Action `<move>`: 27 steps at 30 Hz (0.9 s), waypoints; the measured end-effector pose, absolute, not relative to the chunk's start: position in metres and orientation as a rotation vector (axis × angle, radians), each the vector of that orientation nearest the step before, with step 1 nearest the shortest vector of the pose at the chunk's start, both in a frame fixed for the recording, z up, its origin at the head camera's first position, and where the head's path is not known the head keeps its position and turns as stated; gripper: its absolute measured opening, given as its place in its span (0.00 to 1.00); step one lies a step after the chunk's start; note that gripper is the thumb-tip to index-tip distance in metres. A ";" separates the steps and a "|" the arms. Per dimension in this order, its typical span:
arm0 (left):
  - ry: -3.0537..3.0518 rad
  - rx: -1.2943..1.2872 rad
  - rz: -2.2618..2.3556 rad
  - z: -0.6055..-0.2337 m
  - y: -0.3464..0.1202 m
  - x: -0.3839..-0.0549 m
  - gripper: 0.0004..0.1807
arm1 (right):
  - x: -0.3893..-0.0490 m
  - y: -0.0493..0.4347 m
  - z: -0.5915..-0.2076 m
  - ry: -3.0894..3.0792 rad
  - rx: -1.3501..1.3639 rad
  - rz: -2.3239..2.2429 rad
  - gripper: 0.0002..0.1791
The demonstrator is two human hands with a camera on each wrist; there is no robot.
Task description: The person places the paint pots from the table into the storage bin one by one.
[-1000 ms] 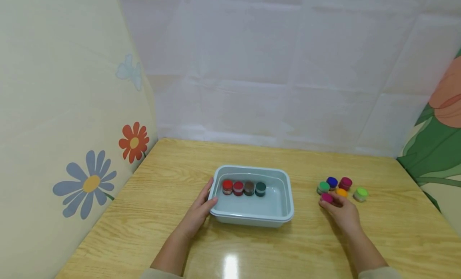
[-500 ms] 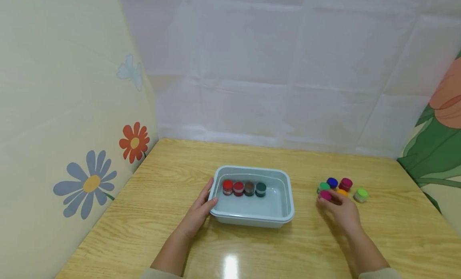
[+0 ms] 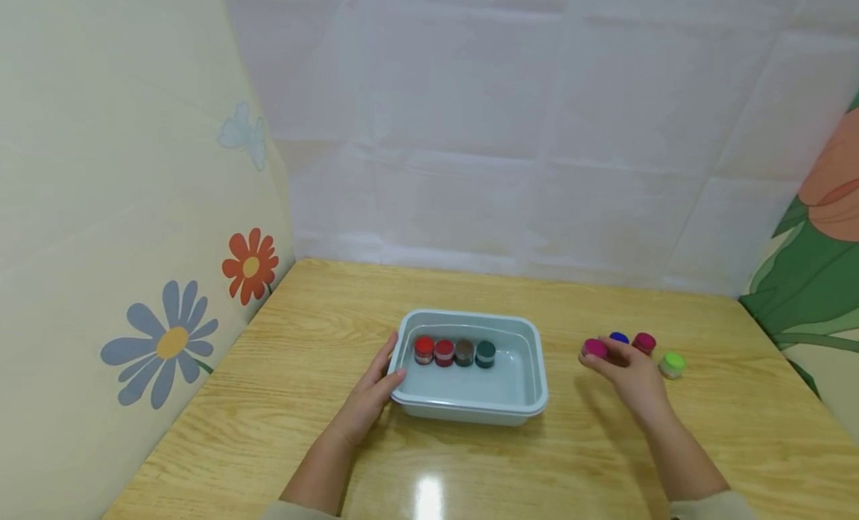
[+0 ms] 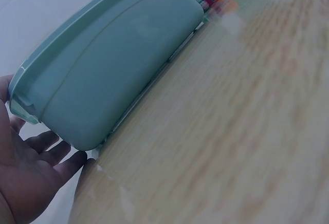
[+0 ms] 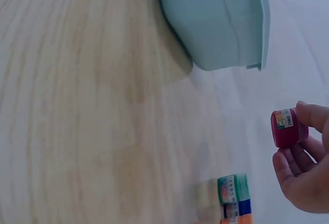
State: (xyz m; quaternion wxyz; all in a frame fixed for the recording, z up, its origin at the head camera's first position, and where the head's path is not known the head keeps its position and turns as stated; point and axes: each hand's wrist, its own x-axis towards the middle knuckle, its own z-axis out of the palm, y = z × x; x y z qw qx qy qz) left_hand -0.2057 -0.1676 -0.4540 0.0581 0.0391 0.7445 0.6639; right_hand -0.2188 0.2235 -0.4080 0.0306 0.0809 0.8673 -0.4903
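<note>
Left hand [image 3: 365, 397]: fingers spread beside the tub [image 3: 470, 410], apparently steadying it.
Right hand [image 3: 637, 378]: pinches the magenta jar [image 3: 593, 348], likely holding it upright.
Blue jar [image 3: 619, 337]: half-hidden, spacing unclear.

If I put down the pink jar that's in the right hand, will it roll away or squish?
Laid on its side, the pink jar might roll, because its sides look round. Stood up, it would probably stay put, since its bottom looks flat. It's likely stiff: the right hand pinches it without visibly denting it.
</note>
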 end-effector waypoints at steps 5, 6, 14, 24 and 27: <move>2.260 0.122 2.012 -0.454 -0.167 -0.206 0.35 | -0.219 0.214 -0.396 2.690 0.179 -1.529 0.43; 2.260 0.123 2.013 -0.454 -0.167 -0.206 0.35 | -0.219 0.211 -0.394 2.693 0.169 -1.536 0.42; 2.262 0.127 2.014 -0.454 -0.168 -0.206 0.35 | -0.223 0.196 -0.384 2.674 0.096 -1.584 0.40; 2.262 0.130 2.009 -0.453 -0.168 -0.206 0.35 | -0.229 0.174 -0.377 2.598 0.032 -1.637 0.37; 2.248 0.135 2.028 -0.455 -0.168 -0.207 0.35 | -0.231 0.166 -0.375 2.576 0.014 -1.636 0.36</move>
